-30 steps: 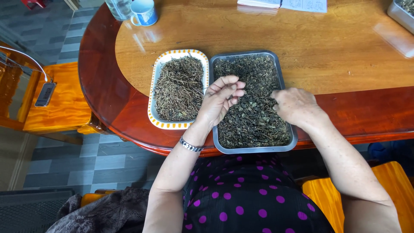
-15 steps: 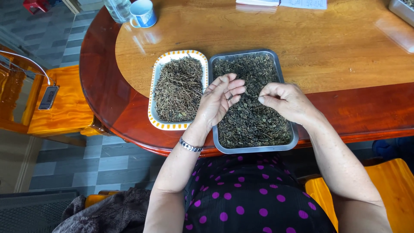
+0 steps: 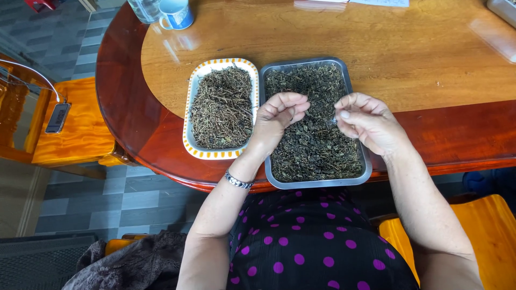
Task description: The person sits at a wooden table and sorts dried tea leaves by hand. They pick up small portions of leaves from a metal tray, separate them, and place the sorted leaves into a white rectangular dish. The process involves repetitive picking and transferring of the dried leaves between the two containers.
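Note:
A metal tray [image 3: 356, 171] full of dark dried leaves stands at the table's near edge. To its left is a white tray with an orange-dotted rim [image 3: 189, 107] holding brown dried stems. My left hand [image 3: 277, 119] hovers over the metal tray with fingers curled, pinching a few bits. My right hand [image 3: 365, 122] is raised over the tray's right side, thumb and fingers pinched together on a small piece of dried leaf. A bracelet sits on my left wrist.
A blue and white mug [image 3: 177, 13] and a clear glass [image 3: 145, 8] stand at the table's far left. Papers lie at the far edge. A wooden chair [image 3: 80, 126] with a phone [image 3: 57, 117] on it stands left of the round wooden table [image 3: 376, 48].
My right hand has lifted off the tray's right edge and moved left toward my left hand, pinching shut. My left hand stayed over the leaves.

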